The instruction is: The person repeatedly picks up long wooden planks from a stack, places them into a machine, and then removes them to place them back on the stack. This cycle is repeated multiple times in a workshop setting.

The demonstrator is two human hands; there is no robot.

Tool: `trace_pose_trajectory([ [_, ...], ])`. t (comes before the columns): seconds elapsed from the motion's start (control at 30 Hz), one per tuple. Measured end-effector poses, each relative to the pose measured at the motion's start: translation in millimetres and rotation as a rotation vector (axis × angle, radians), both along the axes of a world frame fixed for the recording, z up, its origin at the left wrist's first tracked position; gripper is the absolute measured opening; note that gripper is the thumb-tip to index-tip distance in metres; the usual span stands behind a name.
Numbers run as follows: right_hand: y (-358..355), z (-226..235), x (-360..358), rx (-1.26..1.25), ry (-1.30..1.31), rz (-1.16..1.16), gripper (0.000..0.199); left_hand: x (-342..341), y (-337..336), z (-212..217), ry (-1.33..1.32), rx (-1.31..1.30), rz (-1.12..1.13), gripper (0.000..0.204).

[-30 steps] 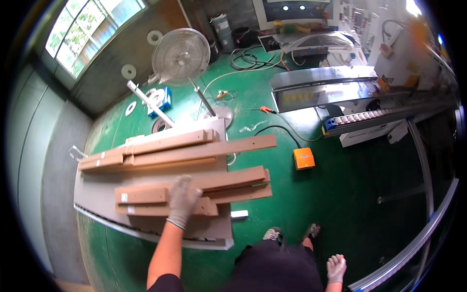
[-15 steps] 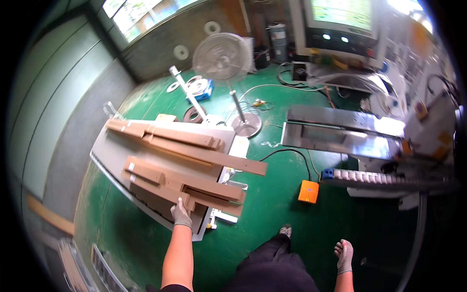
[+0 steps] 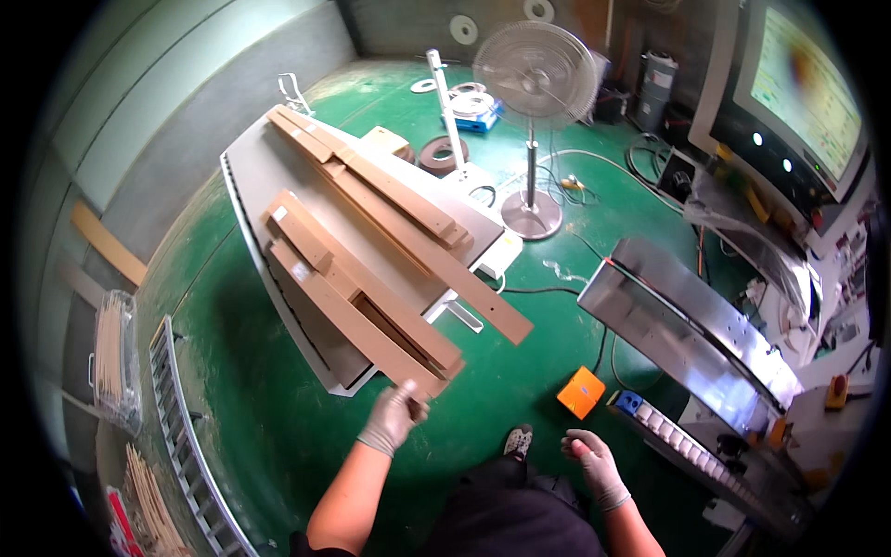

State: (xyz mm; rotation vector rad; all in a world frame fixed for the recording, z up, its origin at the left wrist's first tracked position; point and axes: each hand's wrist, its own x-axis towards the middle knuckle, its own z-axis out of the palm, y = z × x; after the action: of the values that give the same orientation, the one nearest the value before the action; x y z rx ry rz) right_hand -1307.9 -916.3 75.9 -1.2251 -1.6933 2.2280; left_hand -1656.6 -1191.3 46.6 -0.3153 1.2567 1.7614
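My gloved left hand [image 3: 394,415] grips the near end of a long brown wooden strip [image 3: 339,311] that lies on a grey worktable [image 3: 251,176]. Beside it rest more brown strips in a near stack [image 3: 362,288], and a second stack [image 3: 385,200] runs along the table's far side, one plank jutting past the table edge. My gloved right hand [image 3: 589,457] hangs free over the green floor, fingers loosely curled, holding nothing.
A pedestal fan [image 3: 536,84] stands beyond the table. A steel machine bed [image 3: 687,330] lies to the right, with an orange box [image 3: 581,392] on the floor in front. A monitor [image 3: 798,84] is at upper right. Racks of thin sticks [image 3: 111,353] sit at left.
My view has swung, so the table now lies diagonally. My left hand slid from the top of the near stack to its near end and closed on a strip. My right hand has come into view.
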Motion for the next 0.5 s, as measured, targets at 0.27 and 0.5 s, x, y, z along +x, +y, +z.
trace_pose_trajectory([
  [0.27, 1.9, 45.5, -24.4, 0.042, 0.122, 0.357, 0.046, 234.0, 85.5, 21.4, -0.024, 0.166, -0.443, 0.054],
  [0.5, 61.9, 85.9, 139.4, 0.277, 0.006, 0.331, 0.046, 299.8, 147.1, 75.1, -0.326, 0.294, 0.016, 0.06],
])
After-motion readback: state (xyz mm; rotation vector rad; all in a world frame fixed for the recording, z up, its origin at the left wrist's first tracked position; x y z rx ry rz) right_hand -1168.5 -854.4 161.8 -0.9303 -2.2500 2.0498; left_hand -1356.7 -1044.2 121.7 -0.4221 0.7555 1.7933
